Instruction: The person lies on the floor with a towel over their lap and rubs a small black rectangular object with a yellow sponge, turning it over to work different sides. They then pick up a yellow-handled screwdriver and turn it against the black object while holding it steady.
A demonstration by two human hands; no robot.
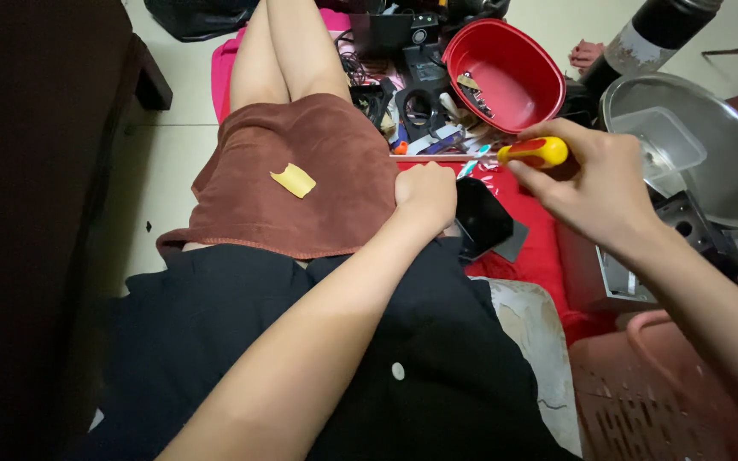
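Observation:
My right hand grips a screwdriver with a yellow and red handle, its tip aimed left and down at a black flat device lying on a red cloth. My left hand is curled in a fist beside my thigh, pressing on the left edge of that black device. What the fist holds, if anything, is hidden. A small yellow piece lies on the brown towel across my lap.
A red bowl with small parts stands behind the hands, among black cables and tools. A metal lid and a clear plastic tray lie at right. A pink basket sits at lower right.

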